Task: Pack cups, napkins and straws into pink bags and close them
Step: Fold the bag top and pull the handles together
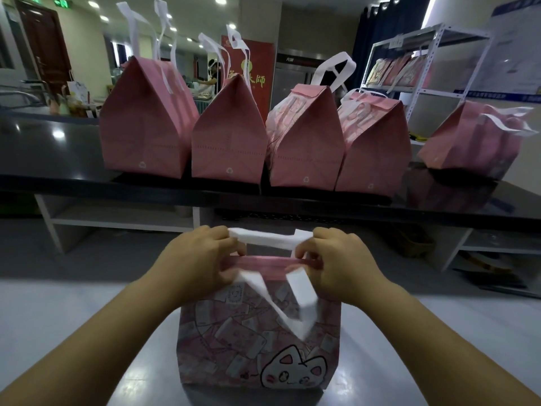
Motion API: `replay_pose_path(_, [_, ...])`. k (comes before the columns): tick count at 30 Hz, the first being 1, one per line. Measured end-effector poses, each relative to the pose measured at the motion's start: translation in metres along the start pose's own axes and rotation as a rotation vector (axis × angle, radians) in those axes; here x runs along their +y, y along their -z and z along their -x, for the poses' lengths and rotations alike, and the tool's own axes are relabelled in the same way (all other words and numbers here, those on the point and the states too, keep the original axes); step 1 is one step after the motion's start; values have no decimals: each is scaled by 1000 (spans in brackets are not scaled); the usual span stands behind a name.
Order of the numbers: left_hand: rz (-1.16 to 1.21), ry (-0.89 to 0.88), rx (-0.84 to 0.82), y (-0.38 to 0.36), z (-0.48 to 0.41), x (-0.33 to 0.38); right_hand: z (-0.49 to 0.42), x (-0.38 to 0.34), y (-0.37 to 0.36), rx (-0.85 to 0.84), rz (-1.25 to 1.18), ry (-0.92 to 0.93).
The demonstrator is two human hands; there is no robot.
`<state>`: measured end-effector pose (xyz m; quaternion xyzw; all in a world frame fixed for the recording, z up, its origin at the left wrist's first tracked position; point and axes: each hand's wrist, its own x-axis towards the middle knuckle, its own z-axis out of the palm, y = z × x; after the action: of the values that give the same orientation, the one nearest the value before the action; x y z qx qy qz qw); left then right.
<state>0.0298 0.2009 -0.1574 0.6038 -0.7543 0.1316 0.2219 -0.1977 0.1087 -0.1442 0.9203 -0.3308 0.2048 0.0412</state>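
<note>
A pink bag (234,341) printed with cartoon cats stands on the pale table right in front of me. Its top edge is pressed together into a flat strip. My left hand (199,259) pinches the left end of that top edge and the far white handle (263,240). My right hand (339,259) pinches the right end in the same way. The near white handle (301,300) hangs down the front of the bag. What the bag contains is hidden.
Several closed pink bags (228,136) with white handles stand in a row on a black counter (58,159) behind. White shelving sits under the counter, and a metal rack (424,68) with more bags is at the back right. A person stands far behind.
</note>
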Motion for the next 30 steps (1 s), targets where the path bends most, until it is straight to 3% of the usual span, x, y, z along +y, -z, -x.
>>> replay_pose_path(8, [-73,158,-15,-21,0,5,-8,-18,-18,-75,128,-182])
replay_pose_path(15, [193,189,-55,-7,3,-8,-2,-8,-7,-166,-148,-125])
replay_pose_path(21, [279,212,-57,-1,17,-20,11,5,-2,-90,-73,-203])
replay_pose_path(30, [332,213,-116,6,29,-27,26,15,-4,-53,-269,-198])
